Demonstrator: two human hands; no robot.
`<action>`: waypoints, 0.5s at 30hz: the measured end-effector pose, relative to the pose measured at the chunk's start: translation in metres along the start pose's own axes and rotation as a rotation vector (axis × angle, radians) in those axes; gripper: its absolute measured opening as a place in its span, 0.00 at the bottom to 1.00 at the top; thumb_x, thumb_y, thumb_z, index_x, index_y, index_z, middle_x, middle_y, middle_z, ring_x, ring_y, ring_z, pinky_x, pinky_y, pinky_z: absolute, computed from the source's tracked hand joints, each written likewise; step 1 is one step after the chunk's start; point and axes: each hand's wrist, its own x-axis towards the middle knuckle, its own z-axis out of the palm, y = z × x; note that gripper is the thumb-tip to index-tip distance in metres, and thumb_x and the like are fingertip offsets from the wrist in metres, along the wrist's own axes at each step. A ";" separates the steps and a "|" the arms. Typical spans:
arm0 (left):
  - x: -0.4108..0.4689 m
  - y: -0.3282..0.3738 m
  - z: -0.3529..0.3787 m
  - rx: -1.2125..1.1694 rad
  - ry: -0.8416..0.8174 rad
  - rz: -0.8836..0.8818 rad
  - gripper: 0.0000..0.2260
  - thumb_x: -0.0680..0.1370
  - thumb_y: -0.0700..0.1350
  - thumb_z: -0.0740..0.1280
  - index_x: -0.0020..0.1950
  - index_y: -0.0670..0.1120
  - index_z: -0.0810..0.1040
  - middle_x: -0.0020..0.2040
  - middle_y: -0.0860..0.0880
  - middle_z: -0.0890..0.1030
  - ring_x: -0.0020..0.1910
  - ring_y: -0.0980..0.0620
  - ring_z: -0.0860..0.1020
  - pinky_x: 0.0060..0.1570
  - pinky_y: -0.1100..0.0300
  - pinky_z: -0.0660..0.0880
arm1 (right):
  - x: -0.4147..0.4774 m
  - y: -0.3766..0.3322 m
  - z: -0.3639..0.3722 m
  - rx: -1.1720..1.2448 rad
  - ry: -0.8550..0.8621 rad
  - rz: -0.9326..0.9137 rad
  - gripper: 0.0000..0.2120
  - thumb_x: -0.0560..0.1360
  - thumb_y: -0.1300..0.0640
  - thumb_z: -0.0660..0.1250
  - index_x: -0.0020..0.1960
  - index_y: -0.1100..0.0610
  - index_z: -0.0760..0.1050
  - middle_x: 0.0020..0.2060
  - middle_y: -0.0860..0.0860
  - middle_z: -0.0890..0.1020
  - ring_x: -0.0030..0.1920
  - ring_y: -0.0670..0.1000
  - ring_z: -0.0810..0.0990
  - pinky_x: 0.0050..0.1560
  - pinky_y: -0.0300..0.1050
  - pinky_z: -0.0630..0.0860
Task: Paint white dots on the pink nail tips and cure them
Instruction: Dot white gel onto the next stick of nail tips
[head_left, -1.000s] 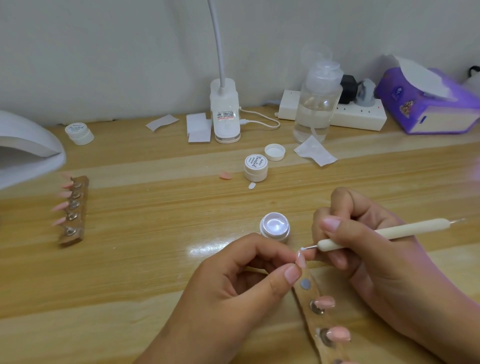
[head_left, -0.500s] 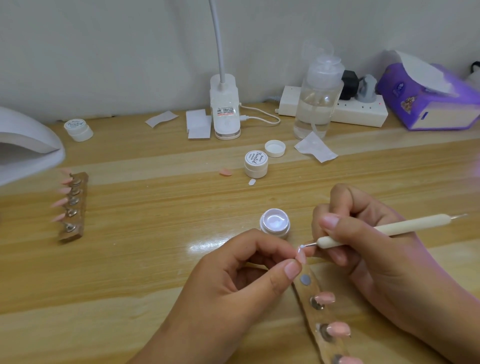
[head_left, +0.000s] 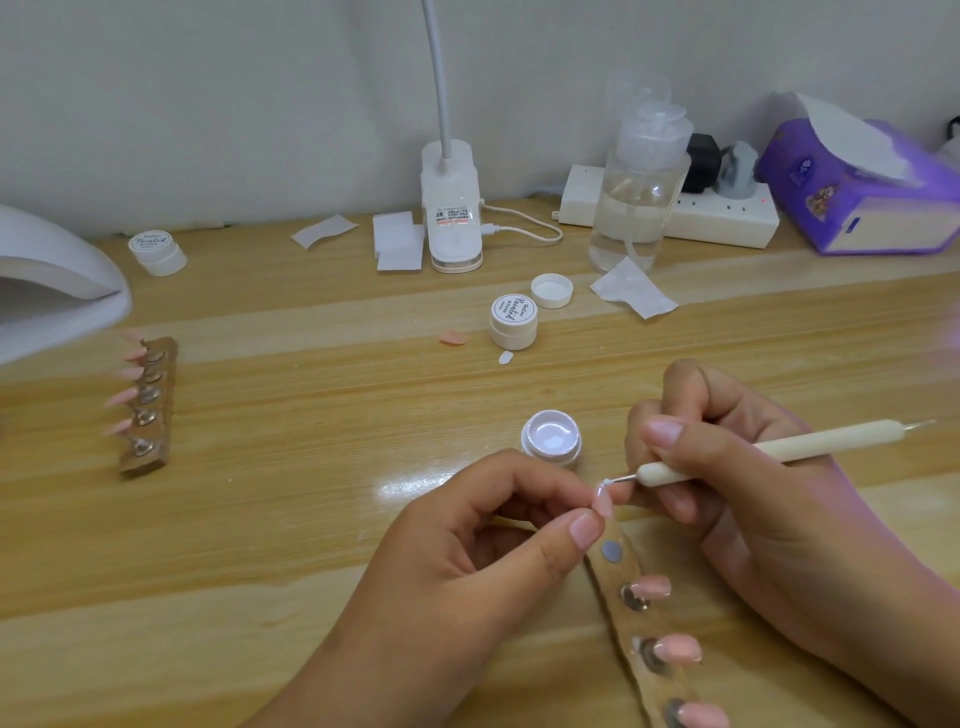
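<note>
Barely shifted, right hand (head_left: 737, 499) grips dotting tool (head_left: 779, 444) lying crosswise, tip pointing left onto pink nail tip (head_left: 604, 503) pinched upright by left hand (head_left: 467, 545).

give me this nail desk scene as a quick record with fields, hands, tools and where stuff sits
left hand: pinches one pink nail tip between thumb and fingertip
right hand: holds dotting tool like a pen
tool end: carries white, at the held tip's upper edge
open jar: white gel, on the table just behind the hands
near holder strip: three pink tips seated, top disc bare
far holder strip: pink tips, beside curing lamp at the left
stage: dotting; curing not yet done
</note>
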 end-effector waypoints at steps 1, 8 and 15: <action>0.000 0.000 0.000 -0.001 0.002 0.000 0.06 0.68 0.53 0.72 0.43 0.54 0.83 0.37 0.51 0.79 0.37 0.55 0.74 0.37 0.65 0.71 | 0.000 0.000 0.000 -0.001 0.003 0.002 0.11 0.67 0.55 0.69 0.30 0.53 0.69 0.23 0.49 0.70 0.27 0.43 0.78 0.37 0.36 0.78; 0.000 0.000 0.001 -0.016 0.002 -0.001 0.07 0.68 0.53 0.72 0.43 0.53 0.84 0.38 0.52 0.79 0.37 0.55 0.73 0.37 0.66 0.70 | -0.001 0.000 0.000 -0.003 -0.003 0.001 0.11 0.66 0.56 0.69 0.29 0.53 0.69 0.24 0.50 0.70 0.26 0.43 0.76 0.36 0.34 0.77; -0.001 0.000 0.000 -0.007 0.008 -0.012 0.08 0.68 0.54 0.72 0.43 0.52 0.83 0.39 0.47 0.79 0.37 0.56 0.74 0.37 0.66 0.70 | -0.001 0.000 0.000 -0.008 0.004 0.009 0.11 0.67 0.55 0.69 0.30 0.53 0.69 0.23 0.49 0.71 0.28 0.44 0.79 0.37 0.36 0.78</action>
